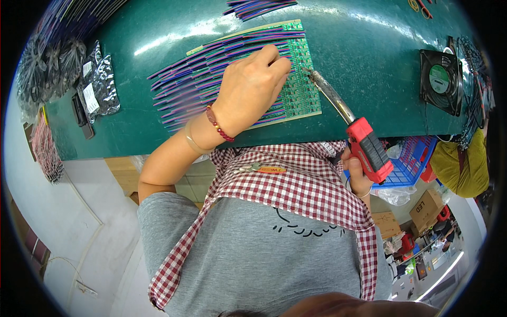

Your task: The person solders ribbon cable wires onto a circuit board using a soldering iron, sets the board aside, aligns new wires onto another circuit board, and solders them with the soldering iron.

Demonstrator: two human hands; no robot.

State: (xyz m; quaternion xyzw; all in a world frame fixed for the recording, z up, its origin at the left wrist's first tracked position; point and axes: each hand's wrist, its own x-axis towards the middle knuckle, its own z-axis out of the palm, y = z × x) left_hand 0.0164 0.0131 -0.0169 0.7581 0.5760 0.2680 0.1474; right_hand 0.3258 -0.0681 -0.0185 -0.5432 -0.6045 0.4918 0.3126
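- The green surface [369, 68] fills the upper half of the view, and everything below is placed against the board lying on it.
- The board [301, 90] is a green panel at mid-surface, with rows of purple, red and blue wires [185, 84] fanned out from its left edge.
- A black fan [441, 80] stands well to the right of the board, near the surface's edge.
- Silvery bags [100, 84] lie well to the left of the board (past the wire ends).
- The left hand [253, 90] rests on the board and wires, fingers curled down, pressing a wire against it; whether it pinches the wire cannot be told.
- The right hand [358, 174], below and right of the board, has its grip closed around the red and black handle of the iron [348, 124].
- The iron's tip touches the board's right edge.
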